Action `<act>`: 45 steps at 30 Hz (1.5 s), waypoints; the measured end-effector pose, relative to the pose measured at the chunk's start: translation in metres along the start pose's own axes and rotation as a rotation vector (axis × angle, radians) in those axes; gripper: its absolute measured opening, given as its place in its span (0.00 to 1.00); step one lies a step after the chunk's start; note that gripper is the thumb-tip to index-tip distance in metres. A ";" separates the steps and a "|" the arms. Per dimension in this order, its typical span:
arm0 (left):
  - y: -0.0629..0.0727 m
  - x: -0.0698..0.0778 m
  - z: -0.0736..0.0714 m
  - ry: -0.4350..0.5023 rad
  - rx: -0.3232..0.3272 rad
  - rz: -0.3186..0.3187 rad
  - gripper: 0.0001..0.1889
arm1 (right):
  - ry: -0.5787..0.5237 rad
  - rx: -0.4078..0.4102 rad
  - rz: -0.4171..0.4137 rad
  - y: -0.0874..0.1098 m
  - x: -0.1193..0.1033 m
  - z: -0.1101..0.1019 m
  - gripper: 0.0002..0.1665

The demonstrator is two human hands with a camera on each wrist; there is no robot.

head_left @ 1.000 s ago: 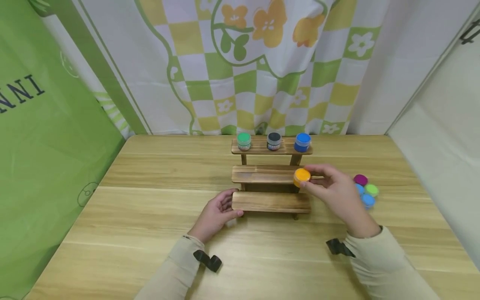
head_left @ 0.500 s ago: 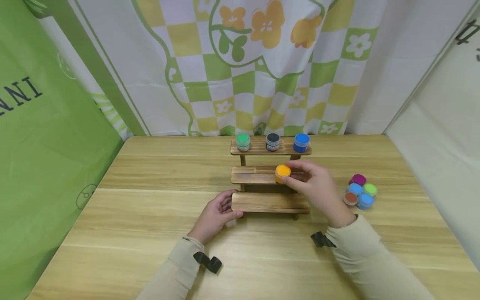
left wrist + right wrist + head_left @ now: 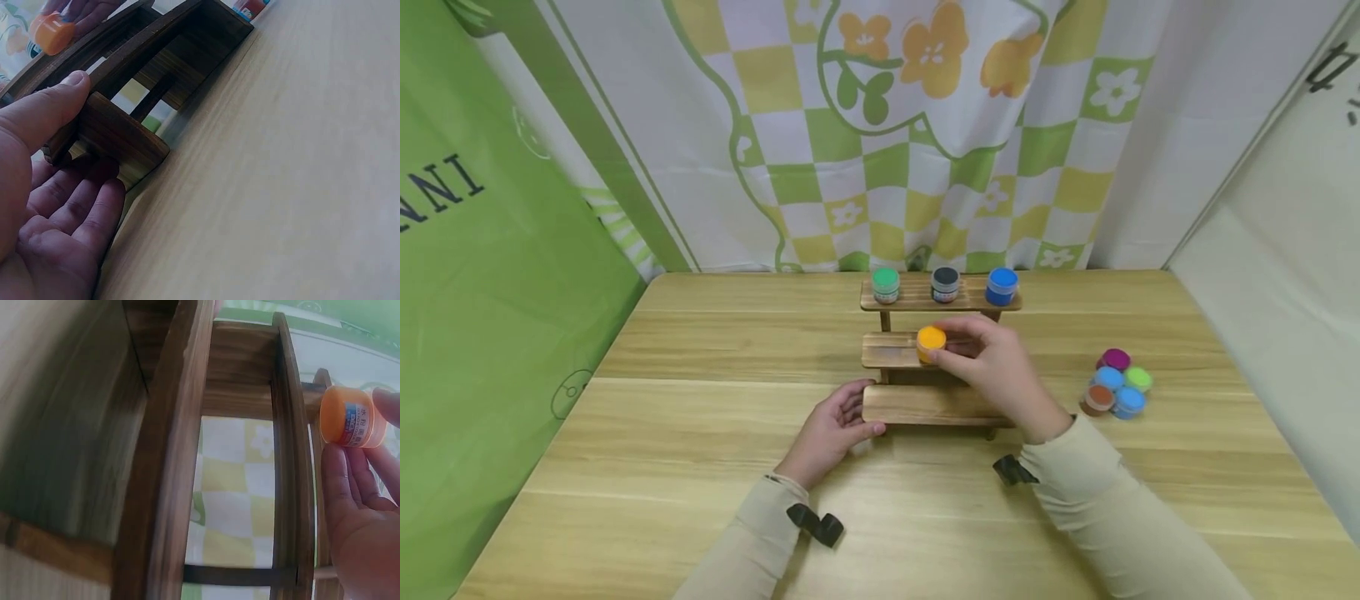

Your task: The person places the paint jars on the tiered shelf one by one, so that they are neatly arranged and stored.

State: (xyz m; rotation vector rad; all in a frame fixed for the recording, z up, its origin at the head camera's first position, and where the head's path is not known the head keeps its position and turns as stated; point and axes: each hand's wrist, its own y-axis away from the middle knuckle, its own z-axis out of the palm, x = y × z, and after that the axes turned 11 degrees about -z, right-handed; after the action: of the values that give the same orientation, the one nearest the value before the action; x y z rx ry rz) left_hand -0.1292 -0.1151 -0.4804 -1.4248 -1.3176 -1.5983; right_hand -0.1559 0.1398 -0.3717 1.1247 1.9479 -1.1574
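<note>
A three-tier wooden stand (image 3: 940, 406) stands on the table. My left hand (image 3: 829, 433) holds the left end of its lowest step; in the left wrist view the thumb lies on the step's edge and the fingers touch the side support. Between thumb and fingers my right hand (image 3: 1000, 367) pinches an orange paint jar (image 3: 931, 342), in front of the middle step's centre. A printed label shows on the orange jar (image 3: 353, 422) in the right wrist view, where it appears above the step. On the top step sit a green jar (image 3: 886, 285), a black jar (image 3: 945, 285) and a blue jar (image 3: 1002, 286).
To the right of the stand, several jars cluster on the table (image 3: 700, 467): a purple jar (image 3: 1114, 359), a light green jar (image 3: 1138, 380), a brown jar (image 3: 1098, 399) and light blue jars (image 3: 1129, 402). A patterned curtain (image 3: 925, 167) hangs behind the table.
My right hand has carried the orange jar leftward along the middle step, from its right end to about its centre. The left hand stays on the stand.
</note>
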 end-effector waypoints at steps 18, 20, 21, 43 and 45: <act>-0.001 -0.001 0.000 0.015 0.001 -0.002 0.37 | -0.073 -0.059 0.032 -0.015 -0.009 0.029 0.25; -0.002 -0.001 -0.001 0.014 0.001 0.000 0.37 | -0.069 -0.069 0.039 -0.017 -0.008 0.033 0.25; -0.002 -0.001 -0.001 0.014 0.002 0.001 0.37 | -0.068 -0.073 0.041 -0.018 -0.008 0.034 0.25; -0.004 -0.002 -0.001 0.001 0.001 0.007 0.36 | -0.104 -0.098 0.101 -0.018 -0.008 0.040 0.27; -0.003 -0.002 -0.001 0.002 0.003 0.009 0.36 | -0.107 -0.092 0.097 -0.017 -0.007 0.038 0.28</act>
State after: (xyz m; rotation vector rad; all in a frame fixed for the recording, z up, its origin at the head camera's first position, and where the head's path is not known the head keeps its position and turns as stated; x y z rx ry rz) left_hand -0.1321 -0.1153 -0.4828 -1.4257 -1.3101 -1.5910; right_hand -0.1646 0.0991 -0.3763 1.0741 1.8258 -1.0450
